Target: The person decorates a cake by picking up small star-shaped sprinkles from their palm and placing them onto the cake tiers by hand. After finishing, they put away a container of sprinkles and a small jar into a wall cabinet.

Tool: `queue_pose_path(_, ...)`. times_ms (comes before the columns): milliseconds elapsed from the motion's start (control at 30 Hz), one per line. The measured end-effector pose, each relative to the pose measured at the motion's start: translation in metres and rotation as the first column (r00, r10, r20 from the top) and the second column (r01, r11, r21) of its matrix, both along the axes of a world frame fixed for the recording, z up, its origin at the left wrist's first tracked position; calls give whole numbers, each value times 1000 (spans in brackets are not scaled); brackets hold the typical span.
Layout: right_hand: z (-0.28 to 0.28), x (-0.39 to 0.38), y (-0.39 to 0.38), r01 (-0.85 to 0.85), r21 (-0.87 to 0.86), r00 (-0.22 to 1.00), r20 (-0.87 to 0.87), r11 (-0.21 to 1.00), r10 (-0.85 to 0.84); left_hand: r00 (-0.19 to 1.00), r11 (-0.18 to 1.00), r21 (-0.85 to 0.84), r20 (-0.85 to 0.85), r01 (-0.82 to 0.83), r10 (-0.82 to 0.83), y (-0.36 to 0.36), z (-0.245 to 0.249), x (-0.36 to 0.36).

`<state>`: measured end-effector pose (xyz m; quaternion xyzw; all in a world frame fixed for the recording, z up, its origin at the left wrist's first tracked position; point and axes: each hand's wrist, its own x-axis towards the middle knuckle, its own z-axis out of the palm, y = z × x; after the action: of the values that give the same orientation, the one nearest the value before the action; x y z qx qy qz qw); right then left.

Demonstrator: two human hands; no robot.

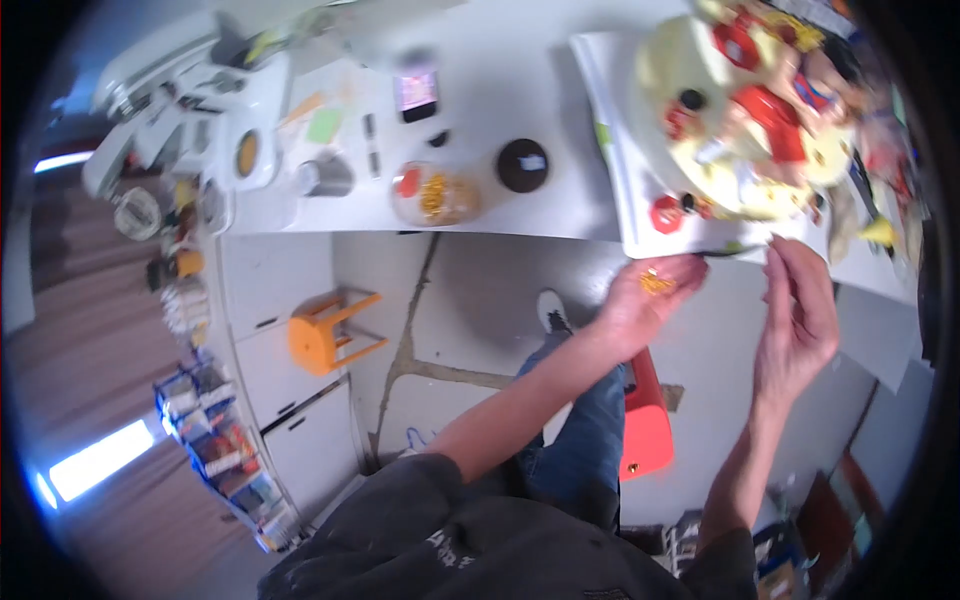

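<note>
My left hand (640, 305) is held palm up just off the table's front edge, with a small heap of golden-yellow bits (656, 283) in its palm. To the right, my right hand (800, 310) is raised with thumb and fingers pinched together at the front edge of a white board (622, 190); I cannot tell what is in the pinch. A thin dark strip (735, 252) shows between the two hands. On the board stands a pale yellow round cake (660, 75), decorated with a figure in red (770, 120) and small red and black pieces.
Left of the board are a black disc (523, 165), a clear jar with yellow bits (435, 196), a phone (417, 95) and a metal cup (325, 177). An orange stool (318, 335) and a red stool (648, 425) stand below. Assorted items crowd the table's right end.
</note>
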<state>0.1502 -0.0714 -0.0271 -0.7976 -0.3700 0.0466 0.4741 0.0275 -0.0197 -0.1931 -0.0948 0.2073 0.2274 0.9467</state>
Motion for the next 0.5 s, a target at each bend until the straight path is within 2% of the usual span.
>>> queue_pose_path(33,-2,0,1,17,22,1000,8,1000,-17,997,999,13,-68,30,-29,3,8,-1)
queue_pose_path(133,-6,5,3,30,60,999,33,998,-32,998,1000,-24,-62,6,-8,8,15,-1)
queue_pose_path(200,-5,7,7,21,35,998,53,999,-23,982,999,-5,-181,51,-51,14,31,4)
queue_pose_path(267,-3,8,9,16,15,997,73,1000,-17,987,995,68,-152,69,-58,14,27,3)
queue_pose_path(500,-9,8,20,-12,53,995,95,999,7,992,995,80,-114,63,-54,12,24,1)
